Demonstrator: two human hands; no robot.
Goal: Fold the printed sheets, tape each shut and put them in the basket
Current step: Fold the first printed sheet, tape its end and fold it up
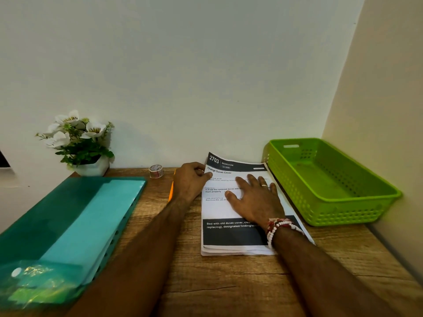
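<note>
A stack of printed sheets (219,211) lies on the wooden desk, its far end curling up against the wall. The top sheet reads "2703 Bedroom, Change Duvet Cover". My left hand (191,179) pinches the top sheet's far left corner between thumb and fingers. My right hand (254,197) lies flat on the middle of the sheet with fingers spread, a ring on one finger and beaded bracelets at the wrist. A green plastic basket (357,202) stands empty to the right of the stack. A small roll of tape (156,171) stands by the wall, left of my left hand.
A teal folder (68,225) with sheets in it covers the desk's left side. A white pot of artificial flowers (79,145) stands at the back left. Something orange (170,191) shows beside my left wrist. Walls close the desk off at the back and right.
</note>
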